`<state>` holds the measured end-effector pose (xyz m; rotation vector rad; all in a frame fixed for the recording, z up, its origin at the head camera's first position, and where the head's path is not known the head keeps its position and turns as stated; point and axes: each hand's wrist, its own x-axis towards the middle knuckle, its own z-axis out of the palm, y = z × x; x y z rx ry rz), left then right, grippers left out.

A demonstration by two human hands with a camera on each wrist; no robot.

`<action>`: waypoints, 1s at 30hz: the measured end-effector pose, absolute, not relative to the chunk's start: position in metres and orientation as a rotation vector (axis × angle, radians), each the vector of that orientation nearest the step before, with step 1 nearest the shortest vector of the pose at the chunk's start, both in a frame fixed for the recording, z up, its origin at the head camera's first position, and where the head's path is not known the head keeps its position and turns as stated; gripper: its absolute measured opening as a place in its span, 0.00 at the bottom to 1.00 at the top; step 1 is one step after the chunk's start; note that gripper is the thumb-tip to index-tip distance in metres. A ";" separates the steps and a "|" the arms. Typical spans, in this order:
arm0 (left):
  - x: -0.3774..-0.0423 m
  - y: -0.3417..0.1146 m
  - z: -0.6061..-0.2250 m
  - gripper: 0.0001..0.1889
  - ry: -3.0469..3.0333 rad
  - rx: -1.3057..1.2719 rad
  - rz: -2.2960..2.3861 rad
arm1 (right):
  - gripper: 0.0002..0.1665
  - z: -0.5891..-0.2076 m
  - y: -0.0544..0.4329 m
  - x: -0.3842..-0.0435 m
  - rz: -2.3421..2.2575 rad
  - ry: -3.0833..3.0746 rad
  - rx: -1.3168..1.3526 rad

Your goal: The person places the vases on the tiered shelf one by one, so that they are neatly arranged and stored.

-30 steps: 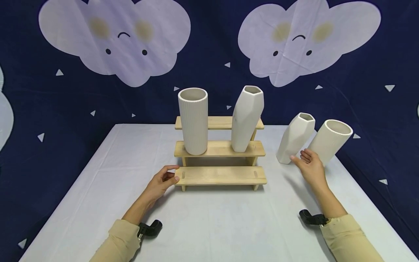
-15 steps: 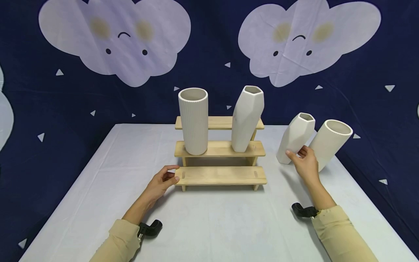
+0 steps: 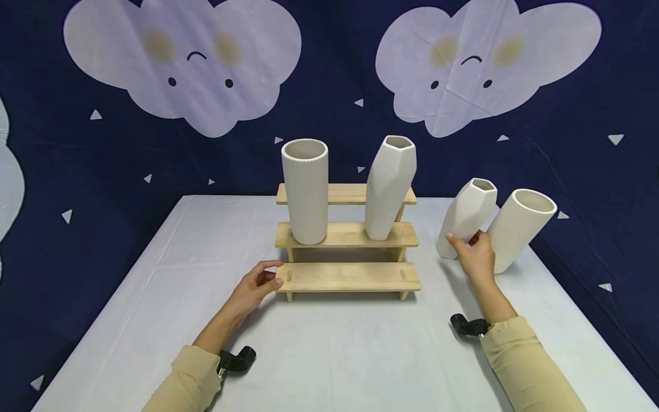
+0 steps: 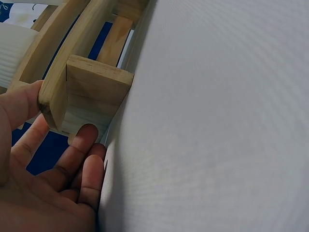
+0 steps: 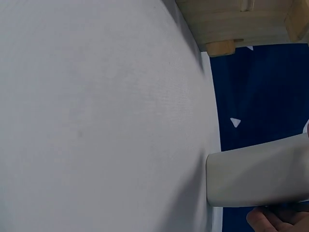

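Observation:
My left hand point(image 3: 252, 289) pinches the left end of the lowest board of a three-tier wooden display stand point(image 3: 350, 277); the left wrist view shows the thumb on top of the board and the other fingers below its end. My right hand point(image 3: 476, 258) is around the lower part of a white faceted vase point(image 3: 467, 210) standing on the table at the right. Its thumb lies on one side of that vase and its fingers on the other, as the right wrist view also shows of the vase point(image 5: 256, 176). Part of the fingers is hidden.
Right beside the right hand stands a smooth white cylindrical vase point(image 3: 522, 229). On the stand's middle board are a ribbed cylindrical vase point(image 3: 307, 194) and a larger faceted vase point(image 3: 388, 189). A white cloth covers the table point(image 3: 340, 355), with a dark blue curtain point(image 3: 340, 68) behind.
My right hand has shifted left from the gap between the two right-hand vases, bringing its thumb across the faceted vase. The left hand and the vases stay where they were.

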<state>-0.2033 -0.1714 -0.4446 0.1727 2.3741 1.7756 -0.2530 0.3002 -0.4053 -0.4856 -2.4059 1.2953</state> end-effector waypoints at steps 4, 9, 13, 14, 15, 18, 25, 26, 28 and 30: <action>-0.203 -0.171 -0.444 0.25 2.373 0.164 1.775 | 0.42 -0.406 0.299 -0.256 1.269 -2.400 -0.497; -0.203 -0.170 -0.444 0.25 2.371 0.165 1.777 | 0.41 -0.408 0.299 -0.259 1.272 -2.380 -0.516; -0.203 -0.170 -0.444 0.25 2.372 0.172 1.769 | 0.42 -0.410 0.299 -0.262 1.288 -2.360 -0.517; -0.203 -0.170 -0.444 0.25 2.373 0.174 1.768 | 0.43 -0.410 0.299 -0.263 1.284 -2.359 -0.519; -0.203 -0.170 -0.444 0.25 2.376 0.175 1.768 | 0.43 -0.410 0.300 -0.264 1.285 -2.356 -0.524; -0.204 -0.171 -0.445 0.25 2.380 0.174 1.771 | 0.45 -0.411 0.299 -0.268 1.290 -2.351 -0.548; -0.205 -0.171 -0.446 0.25 2.386 0.163 1.778 | 0.44 -0.415 0.299 -0.273 1.286 -2.310 -0.590; -0.205 -0.171 -0.447 0.25 2.385 0.165 1.779 | 0.44 -0.416 0.299 -0.274 1.284 -2.307 -0.591; -0.205 -0.171 -0.446 0.25 2.384 0.171 1.780 | 0.44 -0.416 0.299 -0.274 1.277 -2.306 -0.593; -0.205 -0.171 -0.446 0.25 2.387 0.176 1.779 | 0.44 -0.416 0.298 -0.274 1.275 -2.309 -0.595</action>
